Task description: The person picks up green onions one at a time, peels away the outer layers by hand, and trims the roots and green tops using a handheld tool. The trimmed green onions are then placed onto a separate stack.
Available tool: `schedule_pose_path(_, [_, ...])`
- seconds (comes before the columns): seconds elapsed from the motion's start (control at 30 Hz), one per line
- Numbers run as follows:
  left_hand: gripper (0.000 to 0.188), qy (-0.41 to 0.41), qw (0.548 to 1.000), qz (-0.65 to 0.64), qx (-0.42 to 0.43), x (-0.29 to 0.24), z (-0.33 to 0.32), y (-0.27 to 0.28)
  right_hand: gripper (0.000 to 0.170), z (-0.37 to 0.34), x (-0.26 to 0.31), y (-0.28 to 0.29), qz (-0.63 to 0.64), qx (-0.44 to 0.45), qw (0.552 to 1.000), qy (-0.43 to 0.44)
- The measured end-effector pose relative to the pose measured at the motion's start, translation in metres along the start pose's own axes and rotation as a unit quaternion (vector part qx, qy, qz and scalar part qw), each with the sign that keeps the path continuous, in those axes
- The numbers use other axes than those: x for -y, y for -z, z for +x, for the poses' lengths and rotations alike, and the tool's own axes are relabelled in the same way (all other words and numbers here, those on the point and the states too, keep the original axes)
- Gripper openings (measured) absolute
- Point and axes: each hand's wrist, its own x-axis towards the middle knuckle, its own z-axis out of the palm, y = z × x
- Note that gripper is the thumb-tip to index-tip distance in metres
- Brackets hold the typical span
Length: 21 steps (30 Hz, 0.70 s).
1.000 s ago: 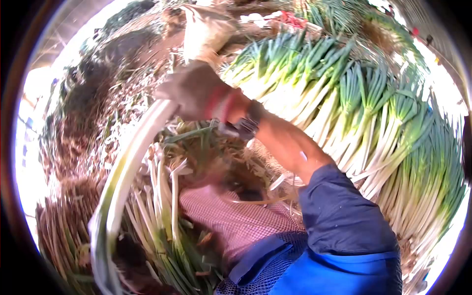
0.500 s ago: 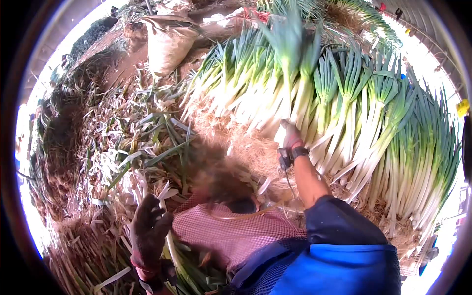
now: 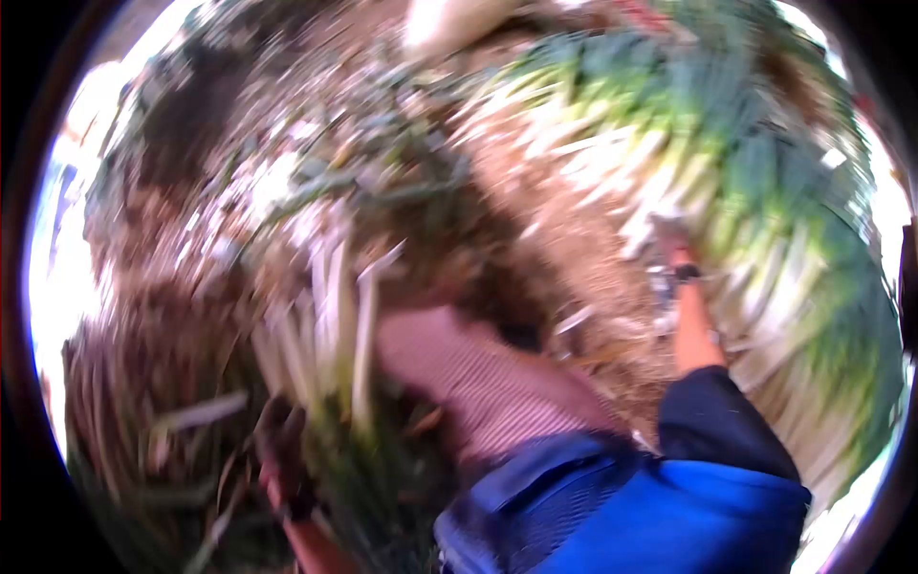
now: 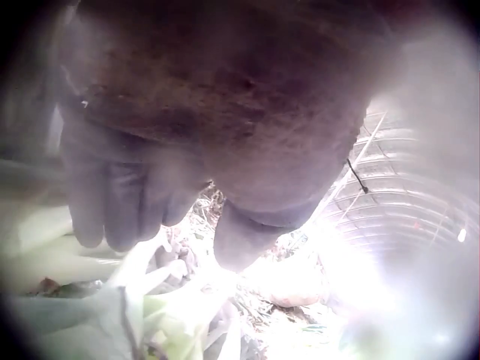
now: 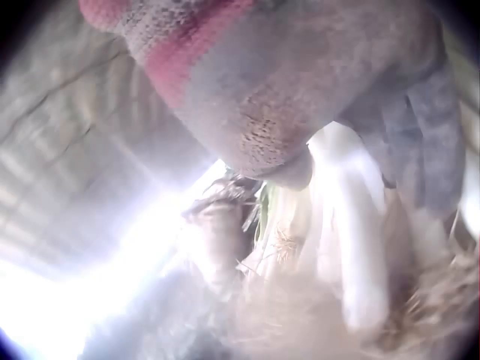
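Observation:
In the head view the gloved left hand (image 3: pixel 282 450) hangs low beside a bundle of leeks (image 3: pixel 335 335). The left wrist view shows its straight fingers (image 4: pixel 127 195) and thumb apart, nothing between them, above pale stalks. At the right, the gloved right hand (image 3: pixel 669 234) is among the white ends of a long row of leeks (image 3: pixel 708 134). Its thumb and fingers (image 5: pixel 420 157) lie on either side of a thick white leek (image 5: pixel 360 247) in the right wrist view and appear to grip it. Their contact is partly hidden.
Loose trimmings (image 3: pixel 287 182) cover the ground at the upper left, with a pale sack (image 3: pixel 459 24) at the top. More stalks (image 3: pixel 124 411) lie at the lower left. Checked cloth (image 3: pixel 488 373) covers the person's lap. Roots and soil (image 3: pixel 583 258) border the leek row.
The right hand carried a leek from the lower left to the row, where it stays. The left hand remains low, its fingers less spread. The head view has shifted and blurred.

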Motion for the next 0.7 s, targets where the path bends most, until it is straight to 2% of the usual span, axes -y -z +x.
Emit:
schedule_pose_path(0.03, [0.016,0.016,0.998,0.054,0.023,0.004,-0.001,0.011,0.050,-0.001,0.039,0.020,0.011,-0.015,0.993,-0.118])
schedule_pose_path(0.07, [0.011,-0.002,0.994,0.111,-0.023,0.037,0.006,0.015,0.067,-0.003,0.081,0.043,0.025,-0.034,0.971,-0.233])
schedule_pose_path(0.1, [0.015,-0.006,0.996,0.071,-0.046,0.037,0.000,0.005,0.070,-0.022,0.131,0.072,0.048,-0.048,0.973,-0.219])
schedule_pose_path(0.13, [0.026,0.039,0.998,0.030,-0.035,0.013,-0.013,-0.007,0.073,-0.041,0.186,0.104,0.071,-0.061,0.975,-0.204])
schedule_pose_path(0.17, [0.033,0.033,0.998,0.047,-0.023,0.019,-0.012,-0.009,0.068,-0.049,0.226,0.112,0.098,-0.037,0.975,-0.194])
schedule_pose_path(0.23, [0.044,-0.007,0.984,0.163,-0.065,0.081,0.007,-0.002,0.065,-0.040,0.263,0.067,0.114,-0.102,0.984,-0.087])
schedule_pose_path(0.27, [0.044,-0.002,0.984,0.165,-0.071,0.074,0.007,0.000,0.064,-0.052,0.320,0.093,0.105,0.003,0.992,-0.074])
schedule_pose_path(0.3, [0.048,0.015,0.976,0.205,-0.074,0.056,0.004,-0.007,0.061,-0.049,0.335,0.066,0.121,-0.051,0.991,-0.005])
schedule_pose_path(0.33, [0.051,0.033,0.967,0.242,-0.076,0.037,0.001,-0.016,0.051,-0.050,0.365,0.060,0.174,-0.008,0.985,0.005])
schedule_pose_path(0.37, [0.051,0.038,0.967,0.241,-0.080,0.021,-0.003,-0.023,0.043,-0.059,0.402,0.072,0.216,0.052,0.972,0.072])
schedule_pose_path(0.4, [0.056,0.050,0.972,0.214,-0.086,0.004,-0.007,-0.030,0.040,-0.071,0.447,0.089,0.244,0.153,0.956,0.059])
schedule_pose_path(0.43, [0.061,0.076,0.967,0.231,-0.077,-0.009,-0.005,-0.032,0.037,-0.075,0.474,0.079,0.237,0.185,0.946,0.118])
schedule_pose_path(0.47, [0.066,0.101,0.961,0.248,-0.067,-0.023,-0.002,-0.033,0.039,-0.082,0.498,0.059,0.265,0.194,0.932,0.155])
schedule_pose_path(0.53, [0.073,0.148,0.945,0.287,-0.056,-0.040,0.003,-0.034,0.051,-0.089,0.554,0.051,0.228,0.310,0.901,0.201])
schedule_pose_path(0.57, [0.074,0.159,0.950,0.262,-0.060,-0.034,0.005,-0.032,0.057,-0.091,0.575,0.036,0.229,0.349,0.884,0.211])
schedule_pose_path(0.6, [0.074,0.169,0.954,0.238,-0.064,-0.029,0.008,-0.029,0.062,-0.091,0.592,0.005,0.224,0.343,0.883,0.230])
schedule_pose_path(0.63, [0.074,0.180,0.958,0.213,-0.069,-0.023,0.010,-0.027,0.070,-0.096,0.614,-0.003,0.200,0.360,0.884,0.222])
schedule_pose_path(0.67, [0.070,0.195,0.973,0.117,-0.033,-0.008,0.015,-0.018,0.073,-0.095,0.630,-0.009,0.191,0.383,0.879,0.210])
schedule_pose_path(0.7, [0.065,0.193,0.977,0.084,-0.029,0.001,0.016,-0.012,0.077,-0.091,0.641,-0.022,0.181,0.406,0.874,0.197])
